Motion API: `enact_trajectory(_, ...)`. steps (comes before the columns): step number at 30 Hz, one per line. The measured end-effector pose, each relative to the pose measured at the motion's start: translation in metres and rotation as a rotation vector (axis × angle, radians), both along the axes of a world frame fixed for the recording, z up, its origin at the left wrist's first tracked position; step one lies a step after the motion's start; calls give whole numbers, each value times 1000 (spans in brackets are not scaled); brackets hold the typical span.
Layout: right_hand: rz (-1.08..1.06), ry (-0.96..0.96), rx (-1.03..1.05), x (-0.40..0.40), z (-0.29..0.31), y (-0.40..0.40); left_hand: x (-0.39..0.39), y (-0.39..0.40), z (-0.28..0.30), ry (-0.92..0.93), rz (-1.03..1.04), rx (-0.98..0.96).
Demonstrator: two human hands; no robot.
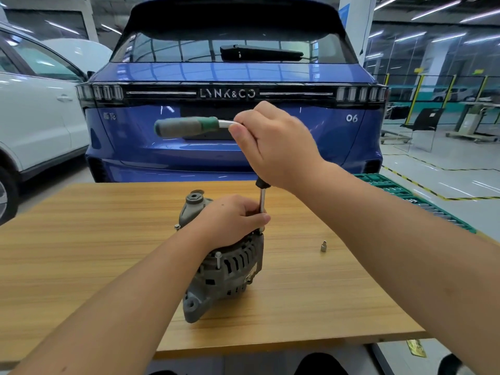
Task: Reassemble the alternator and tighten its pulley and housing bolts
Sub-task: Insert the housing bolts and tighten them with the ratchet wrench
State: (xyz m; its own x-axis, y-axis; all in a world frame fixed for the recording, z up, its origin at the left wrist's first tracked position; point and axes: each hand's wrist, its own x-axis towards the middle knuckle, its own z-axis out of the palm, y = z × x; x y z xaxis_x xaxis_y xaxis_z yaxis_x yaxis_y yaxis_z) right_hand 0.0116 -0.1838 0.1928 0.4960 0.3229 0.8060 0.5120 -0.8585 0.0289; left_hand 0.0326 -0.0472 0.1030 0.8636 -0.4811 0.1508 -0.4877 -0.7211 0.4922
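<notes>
- The alternator (224, 262) lies near the middle of the wooden table (81, 239), its long axis running from the near mounting ear toward the far edge, pulley end pointing away from the person and slightly up.
- It is a grey cast-metal body with dark ventilation slots around the middle; a hexagonal nut sits at the centre of the pulley (195, 198).
- Two housing bolts stand proud of the casing: one bolt (218, 259) on the near left side, another at the far left edge.
- The left hand (230, 220) lies curled over the top of the alternator, thumb and fingers touching the upright extension bar (262, 204).
- The right hand (273, 147) grips the head end of a ratchet wrench (189, 126); its grey-green handle points left, blurred.
- A small loose socket (323, 246) stands on the table to the right, apart from the alternator.
- A blue car (232, 109) is behind the table.
</notes>
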Motion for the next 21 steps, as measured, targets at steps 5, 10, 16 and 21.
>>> enact_trajectory(5, -247, 533, 265, 1, 43, -1, 3, 1, 0, -10, -21, 33)
enact_trajectory(10, 374, 1164, 1248, -4, 39, -11, 4, 3, -1, -5, -19, 24)
enact_trajectory(16, 706, 782, 1658, 9, 1, 1, 5, 1, -3, -21, -1, 18)
enact_trajectory(21, 258, -60, 577, 14, -14, -7, 7, 1, -2, -26, -11, 42)
